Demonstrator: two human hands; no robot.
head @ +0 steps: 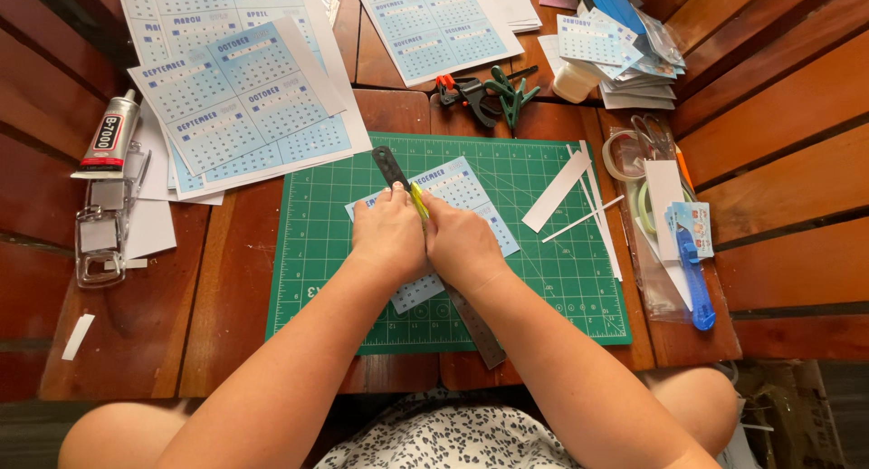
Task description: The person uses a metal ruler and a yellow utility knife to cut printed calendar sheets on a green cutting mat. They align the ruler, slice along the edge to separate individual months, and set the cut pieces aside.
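wooden slatted table (235, 288) is seen from above. green cutting mat (317, 243) is laid at its centre, near edge. stack of blue calendar sheets (235, 98) is spread at upper left of the mat, overlapping its corner; more sheets (434, 21) are placed at the top, and a smaller pile of cut cards (606, 48) at top right.

one small blue calendar sheet (462, 186) is laid flat on the mat, partly hidden under both hands. a metal ruler (478, 329) is set diagonally across it, from upper left to lower right. left hand (389, 234) is pressed flat on the ruler, fingers held together. right hand (460, 243) is closed around a yellow-green cutter (418, 200), blade end kept against the ruler edge; the two hands are touching.

white paper strips (557, 190) are left on the mat's right part. clear bag (647, 252) with a blue cutter (695, 283) is laid at the right edge. clamps (480, 93) are placed just above the mat. glue tube (110, 134) is set at far left.
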